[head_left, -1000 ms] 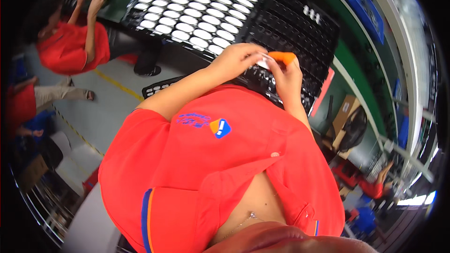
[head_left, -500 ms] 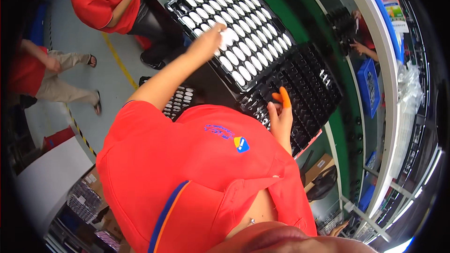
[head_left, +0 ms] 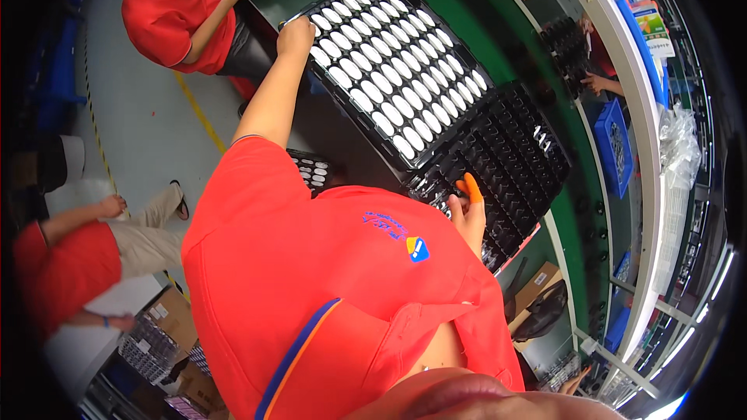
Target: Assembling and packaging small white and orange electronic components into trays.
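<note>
A black tray (head_left: 415,162) holds rows of white oval pieces (head_left: 392,75) on the dark green bench. At its far left corner my left hand (head_left: 296,37) has its fingers curled closed at the rim; the fingertips are partly hidden. A second black tray (head_left: 520,162), with mostly dark pockets and a few small white pieces (head_left: 541,138) near its far edge, lies to the right. My right hand (head_left: 469,214) is at this tray's near left part, thumb and fingers apart, one finger in an orange cover. Nothing shows in that hand.
A smaller tray of white ovals (head_left: 313,169) sits low by my left side. Across the bench stand a blue bin (head_left: 612,146) and a white shelf edge. Co-workers in red shirts are at the far left (head_left: 180,12) and left (head_left: 74,268). Cardboard boxes (head_left: 537,288) lie at the right.
My left hand has gone from above the white ovals to the tray's far left corner. My right hand stays near the same place. A person at left has come nearer.
</note>
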